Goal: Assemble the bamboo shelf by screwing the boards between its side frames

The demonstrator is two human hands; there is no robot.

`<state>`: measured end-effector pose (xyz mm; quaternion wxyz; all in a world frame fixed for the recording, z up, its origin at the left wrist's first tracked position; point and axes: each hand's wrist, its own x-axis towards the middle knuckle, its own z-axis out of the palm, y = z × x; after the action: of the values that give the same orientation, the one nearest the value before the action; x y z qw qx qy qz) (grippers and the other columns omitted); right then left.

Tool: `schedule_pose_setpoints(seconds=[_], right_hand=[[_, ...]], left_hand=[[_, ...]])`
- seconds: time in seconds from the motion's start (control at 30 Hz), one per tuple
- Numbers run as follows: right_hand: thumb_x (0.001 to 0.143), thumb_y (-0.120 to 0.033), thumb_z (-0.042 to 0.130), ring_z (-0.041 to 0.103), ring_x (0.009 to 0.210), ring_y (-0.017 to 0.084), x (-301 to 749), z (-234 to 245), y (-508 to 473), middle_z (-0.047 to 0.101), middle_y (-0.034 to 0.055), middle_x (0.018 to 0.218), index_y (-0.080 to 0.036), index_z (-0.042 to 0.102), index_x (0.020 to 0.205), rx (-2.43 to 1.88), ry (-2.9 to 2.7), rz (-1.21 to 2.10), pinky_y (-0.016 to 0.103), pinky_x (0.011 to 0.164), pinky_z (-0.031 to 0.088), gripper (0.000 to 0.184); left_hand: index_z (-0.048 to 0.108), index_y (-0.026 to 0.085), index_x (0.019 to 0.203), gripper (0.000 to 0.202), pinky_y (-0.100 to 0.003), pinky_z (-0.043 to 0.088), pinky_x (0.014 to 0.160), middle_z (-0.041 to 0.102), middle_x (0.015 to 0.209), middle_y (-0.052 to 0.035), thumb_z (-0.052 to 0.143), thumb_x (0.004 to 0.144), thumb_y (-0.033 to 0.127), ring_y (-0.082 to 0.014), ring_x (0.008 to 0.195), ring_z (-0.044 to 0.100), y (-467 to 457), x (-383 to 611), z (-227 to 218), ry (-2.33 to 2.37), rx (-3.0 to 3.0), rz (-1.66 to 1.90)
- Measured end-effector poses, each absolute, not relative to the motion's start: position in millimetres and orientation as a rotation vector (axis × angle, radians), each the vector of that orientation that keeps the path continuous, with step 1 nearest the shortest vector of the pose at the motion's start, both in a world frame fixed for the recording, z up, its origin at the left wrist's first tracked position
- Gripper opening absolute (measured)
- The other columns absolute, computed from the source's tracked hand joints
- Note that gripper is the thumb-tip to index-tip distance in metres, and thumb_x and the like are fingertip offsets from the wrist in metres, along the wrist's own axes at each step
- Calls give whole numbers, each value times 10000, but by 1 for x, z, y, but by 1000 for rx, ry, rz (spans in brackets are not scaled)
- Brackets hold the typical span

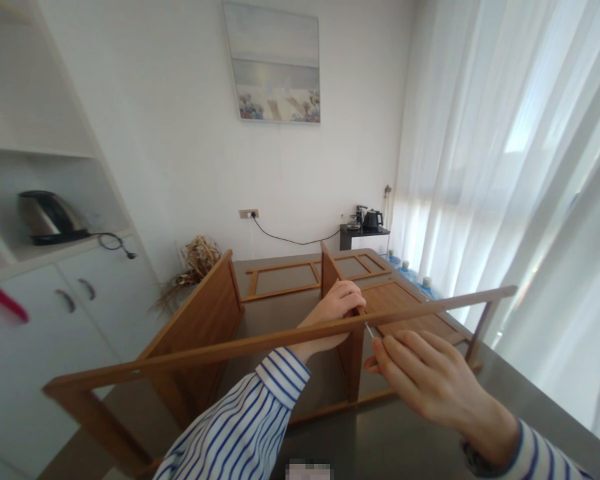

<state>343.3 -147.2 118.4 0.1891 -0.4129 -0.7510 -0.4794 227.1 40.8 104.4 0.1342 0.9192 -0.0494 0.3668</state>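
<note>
A brown wooden cabinet frame (200, 320) lies on its side on the grey floor, with a long rail (230, 348) across the front. My left hand (336, 305) reaches past the rail and grips the top of an upright wooden divider panel (353, 360). My right hand (423, 373) is closed on a small tool with an orange handle (371, 364). Its thin metal tip (368, 329) points up at the rail where the rail meets the divider. Both arms wear blue and white striped sleeves.
White cupboards (75, 300) with a kettle (47, 217) on a shelf stand at left. A bundle of dry grass (195, 263) lies by the wall. A small black table with kettles (365, 230), water bottles (405, 268) and sheer curtains (505, 167) are at right.
</note>
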Motion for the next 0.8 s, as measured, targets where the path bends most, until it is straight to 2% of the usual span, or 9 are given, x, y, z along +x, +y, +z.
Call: schedule_pose_setpoints(seconds=[0.13,0.37,0.6,0.8], right_hand=[[841,-203,645,569,697,157,342,116,-143,683,48,801,-115,650,917,-1152,-2075,-1346,314,631,396,117],[850,-224,639,582,702,162,344,114,-143,682,64,818,-103,648,947,-1176,-2093,-1279,316,632,404,155],[837,-162,642,591,688,148,345,125,-151,695,77,839,-72,650,994,-1020,-2176,-1357,321,651,436,181],[878,-115,549,608,690,154,344,124,-163,689,88,840,-67,645,955,-982,-2235,-1249,327,659,453,132]], left_hand=[[532,174,880,96,-355,391,944,558,991,-79,468,857,107,-194,1032,476,41,227,104,-131,2667,1071],[530,170,881,83,-352,393,950,563,989,-84,472,856,117,-194,1026,484,41,227,105,-145,2674,1058],[531,181,877,130,-364,392,972,575,1001,-84,431,865,98,-193,1075,489,41,227,106,-166,2648,1070],[542,184,890,200,-397,363,1041,593,1053,-86,442,809,31,-187,1155,486,40,226,105,-168,2645,1076]])
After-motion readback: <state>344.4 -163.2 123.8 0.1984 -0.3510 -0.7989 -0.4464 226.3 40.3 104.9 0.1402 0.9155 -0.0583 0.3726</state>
